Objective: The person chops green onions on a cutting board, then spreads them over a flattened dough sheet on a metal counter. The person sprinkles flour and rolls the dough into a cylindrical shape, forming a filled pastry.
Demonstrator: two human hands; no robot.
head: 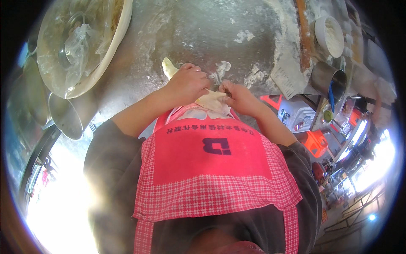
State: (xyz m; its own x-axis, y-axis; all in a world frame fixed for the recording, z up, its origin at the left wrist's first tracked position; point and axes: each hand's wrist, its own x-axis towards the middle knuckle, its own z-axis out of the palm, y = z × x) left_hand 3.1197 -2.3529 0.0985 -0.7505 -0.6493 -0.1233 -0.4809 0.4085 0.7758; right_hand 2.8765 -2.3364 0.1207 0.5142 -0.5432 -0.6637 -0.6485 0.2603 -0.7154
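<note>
A strip of pale dough (213, 102) hangs at the near edge of the worktop, in front of my red apron (206, 165). My right hand (236, 96) pinches its right end between thumb and fingers. My left hand (187, 82) curls over dough on the other side, back of the hand up. A rounded dough end (169, 68) with greenish flecks sticks out beyond the left hand's far side. The hand hides whether both parts are one piece. Smears of flour and dough (222, 68) lie on the worktop just beyond my hands.
A large round basin (122, 38) with clear plastic film stands at the left of the floured metal worktop (196, 28). To the right are a white slotted scraper (288, 76), a wooden rod (304, 35), a bowl (320, 35) of white powder and a metal pot (322, 76). Orange stools (316, 143) stand below.
</note>
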